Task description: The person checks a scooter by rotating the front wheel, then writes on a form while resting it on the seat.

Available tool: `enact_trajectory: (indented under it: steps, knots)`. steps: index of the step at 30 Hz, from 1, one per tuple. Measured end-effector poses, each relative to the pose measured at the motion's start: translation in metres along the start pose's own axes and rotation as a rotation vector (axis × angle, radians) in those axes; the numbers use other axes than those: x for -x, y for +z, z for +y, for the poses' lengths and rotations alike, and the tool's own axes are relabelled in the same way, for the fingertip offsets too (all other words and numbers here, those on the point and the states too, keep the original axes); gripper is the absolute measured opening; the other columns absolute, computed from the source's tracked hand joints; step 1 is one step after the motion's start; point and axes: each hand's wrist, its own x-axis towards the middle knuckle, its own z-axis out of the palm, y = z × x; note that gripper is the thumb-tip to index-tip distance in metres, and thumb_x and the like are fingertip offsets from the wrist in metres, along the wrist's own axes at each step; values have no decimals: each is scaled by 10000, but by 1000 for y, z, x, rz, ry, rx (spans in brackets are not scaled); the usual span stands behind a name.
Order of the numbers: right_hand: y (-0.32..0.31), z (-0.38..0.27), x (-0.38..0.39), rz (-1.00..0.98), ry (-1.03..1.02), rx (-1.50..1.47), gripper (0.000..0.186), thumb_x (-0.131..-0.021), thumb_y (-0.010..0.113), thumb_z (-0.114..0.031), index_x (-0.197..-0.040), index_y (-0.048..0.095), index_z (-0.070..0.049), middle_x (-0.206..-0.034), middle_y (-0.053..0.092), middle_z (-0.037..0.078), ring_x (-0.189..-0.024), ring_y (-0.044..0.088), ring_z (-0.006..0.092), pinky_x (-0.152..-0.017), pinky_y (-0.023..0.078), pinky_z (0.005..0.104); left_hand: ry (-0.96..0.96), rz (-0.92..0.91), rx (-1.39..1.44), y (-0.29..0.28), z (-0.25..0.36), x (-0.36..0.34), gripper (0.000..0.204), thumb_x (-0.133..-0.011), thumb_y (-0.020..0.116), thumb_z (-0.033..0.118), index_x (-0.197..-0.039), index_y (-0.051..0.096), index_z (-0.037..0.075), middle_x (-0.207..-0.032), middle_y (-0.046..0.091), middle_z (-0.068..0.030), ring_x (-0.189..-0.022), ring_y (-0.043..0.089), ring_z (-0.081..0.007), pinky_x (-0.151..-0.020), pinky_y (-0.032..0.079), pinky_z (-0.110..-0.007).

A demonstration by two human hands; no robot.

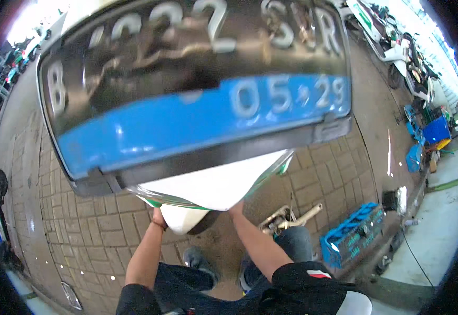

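A licence plate [197, 118], black above and blue below in a dark frame, fills the upper middle, very close to me. Under it shows the white-and-green front fairing [208, 181] of a motorbike, with a white front fender [179, 218] and part of a dark tyre [206, 222] below. My left hand [158, 215] reaches in beside the fender's left side, beneath the fairing. On the other side, my right hand [236, 208] goes under the fairing's lower edge. The fairing hides the fingers of both hands, so what they touch or hold is not visible.
Metal parts [286, 218] lie by my right knee. Farther right stands a blue tool tray [352, 236], with a small container [395, 199] beyond it. A blue bin [436, 131] and parked motorbikes [410, 65] line the right side. Brick paving [95, 226] covers the floor.
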Motion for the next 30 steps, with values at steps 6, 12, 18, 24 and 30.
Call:
enact_trajectory:
  steps: [6,12,18,24,30]
  knots:
    - [-16,-16,-40,389,-110,-31,489,-985,416,-411,-1073,571,44,-977,620,169,-873,590,241,-763,465,352,-124,-90,-73,63,-65,32,512,-974,362,371,-1329,412,5,-1287,492,-200,-1202,461,-277,-1006,376,-391]
    - [-35,13,-77,27,-191,-16,376,-950,457,-293,-944,629,42,-787,654,139,-704,620,214,-633,485,359,788,-36,-1570,0,-49,-107,655,-984,286,516,-1399,306,10,-1349,426,-144,-1211,441,-259,-1026,334,-343]
    - [-54,25,-61,-203,224,-448,302,-908,475,-212,-993,630,32,-861,678,141,-748,651,206,-653,520,353,263,-176,-308,46,-71,-93,736,-947,255,613,-1411,353,50,-1386,446,-76,-1249,434,-201,-1061,313,-330]
    - [-76,28,-94,-111,-80,59,406,-929,436,-299,-1014,623,52,-920,677,182,-820,657,338,-732,506,431,252,-169,-95,83,-66,-103,764,-906,347,652,-1376,411,53,-1348,484,-106,-1205,476,-234,-1028,355,-348]
    - [-19,22,-59,13,-161,226,418,-920,432,-293,-985,629,69,-899,667,234,-831,648,381,-738,497,447,336,-215,92,70,-43,-73,740,-879,408,662,-1323,477,73,-1250,554,-102,-1135,527,-243,-968,424,-378]
